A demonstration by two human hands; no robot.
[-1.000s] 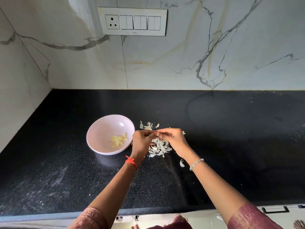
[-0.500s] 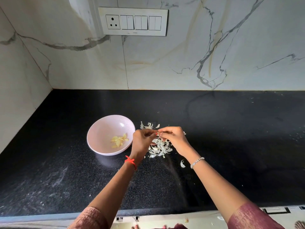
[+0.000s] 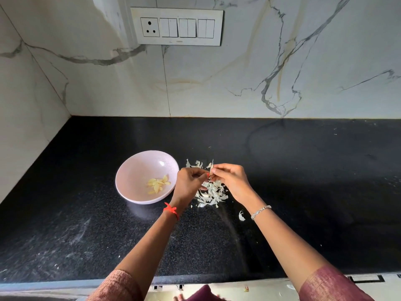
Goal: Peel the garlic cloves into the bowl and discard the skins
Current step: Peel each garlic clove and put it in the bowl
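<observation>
A pale pink bowl (image 3: 138, 170) stands on the black counter and holds several peeled garlic cloves (image 3: 158, 184). To its right lies a heap of white garlic skins (image 3: 211, 194). Above that heap my left hand (image 3: 188, 183) and my right hand (image 3: 231, 178) meet fingertip to fingertip. Both pinch one small garlic clove (image 3: 211, 170), and a strip of skin sticks up from it by my right thumb. The clove itself is mostly hidden by my fingers.
The black counter (image 3: 303, 192) runs to marble walls at the back and left. A single skin piece (image 3: 241, 215) lies apart near my right wrist. A switch panel (image 3: 176, 26) is on the back wall. The counter's front edge (image 3: 65, 285) is close to my body.
My hands stay together over the skin heap and have shifted only slightly. A strip of skin now stands up from the clove between my fingertips.
</observation>
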